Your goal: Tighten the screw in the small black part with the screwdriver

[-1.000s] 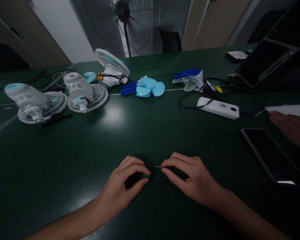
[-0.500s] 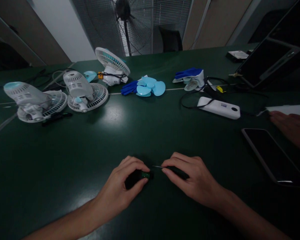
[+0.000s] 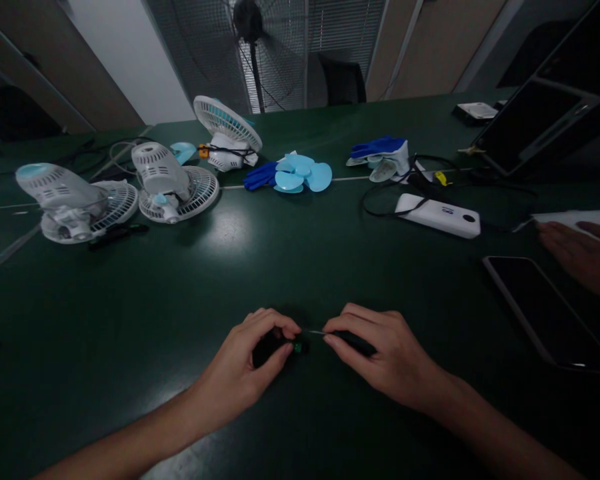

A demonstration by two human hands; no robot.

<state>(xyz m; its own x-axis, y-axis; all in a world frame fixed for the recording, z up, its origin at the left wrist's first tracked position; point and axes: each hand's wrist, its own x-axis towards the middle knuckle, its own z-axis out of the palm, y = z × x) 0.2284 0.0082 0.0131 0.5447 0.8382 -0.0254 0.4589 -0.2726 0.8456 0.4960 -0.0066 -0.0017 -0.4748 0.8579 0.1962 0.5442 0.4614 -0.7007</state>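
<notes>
My right hand (image 3: 380,347) is closed round the dark handle of a screwdriver (image 3: 353,341), whose thin metal shaft points left. Facing it, my left hand (image 3: 253,357) has thumb and forefinger curled at a small dark green object (image 3: 299,347) on the green table (image 3: 180,293). The thumb is at the object's left end, while the forefinger is above it near the shaft's tip. Whether the tip touches the finger I cannot tell.
White fans (image 3: 175,193) stand at the left, with blue fan blades (image 3: 303,173) and gloves (image 3: 380,150) farther back. A white power bank (image 3: 437,215) and a phone (image 3: 545,310) lie right. Another person's hand (image 3: 585,257) rests at the right edge.
My left forefinger has lifted off the small green object and moved toward the screwdriver tip. My right hand has hardly moved. The view has shifted slightly.
</notes>
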